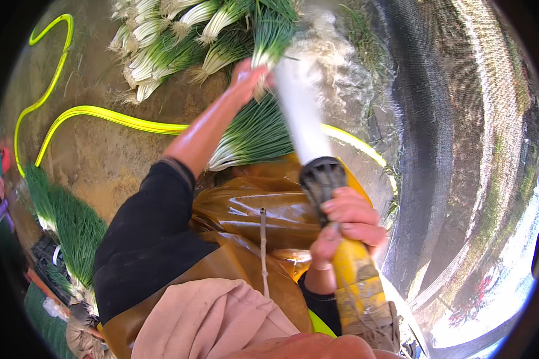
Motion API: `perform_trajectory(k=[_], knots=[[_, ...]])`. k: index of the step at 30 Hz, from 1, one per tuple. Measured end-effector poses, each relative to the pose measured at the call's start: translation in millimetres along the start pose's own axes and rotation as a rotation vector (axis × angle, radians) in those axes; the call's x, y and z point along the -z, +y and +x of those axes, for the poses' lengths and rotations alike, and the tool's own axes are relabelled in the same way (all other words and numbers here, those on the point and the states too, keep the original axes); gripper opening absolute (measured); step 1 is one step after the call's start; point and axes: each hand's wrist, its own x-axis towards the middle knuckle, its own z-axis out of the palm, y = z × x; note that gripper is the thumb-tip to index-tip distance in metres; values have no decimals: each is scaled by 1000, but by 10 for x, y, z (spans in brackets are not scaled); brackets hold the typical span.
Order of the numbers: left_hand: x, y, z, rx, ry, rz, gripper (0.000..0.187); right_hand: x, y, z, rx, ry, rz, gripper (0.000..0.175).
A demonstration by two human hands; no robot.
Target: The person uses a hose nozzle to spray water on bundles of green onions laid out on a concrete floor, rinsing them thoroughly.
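Note:
My left hand (pixel 250 80) grips a bunch of green onions (pixel 271 36) near its white root end, the green leaves pointing away from me. My right hand (pixel 351 224) is wrapped around a hose nozzle with a black head (pixel 322 177) and a yellow, taped body (pixel 359 287). A thick white jet of water (pixel 298 107) shoots from the nozzle, passing just right of the held bunch's white end. Another bunch of green onions (pixel 258 134) rests below my left hand, by the lap of my brown waterproof apron (pixel 256 206).
Several bunches of white-stemmed green onions (pixel 161 49) are piled on the wet ground ahead. A yellow hose (pixel 117 116) winds across it. More green onions (pixel 76 229) stand at left beside a dark crate (pixel 49 249). Mesh netting (pixel 444 134) hangs at right. Foamy water (pixel 328 49) splashes ahead.

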Motion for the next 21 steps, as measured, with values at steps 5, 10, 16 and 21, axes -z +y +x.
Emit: perform_trajectory(k=[5, 10, 16, 21], knots=[[342, -877, -721, 430, -188, -375, 27, -146, 150, -208, 17, 126, 180, 24], [-93, 400, -757, -368, -156, 913, 53, 241, -1, -144, -48, 27, -50, 19], [-377, 780, -617, -299, -183, 339, 70, 124, -104, -159, 69, 126, 104, 20], [20, -372, -530, 312, -456, -260, 30, 118, -225, -265, 35, 125, 127, 24]])
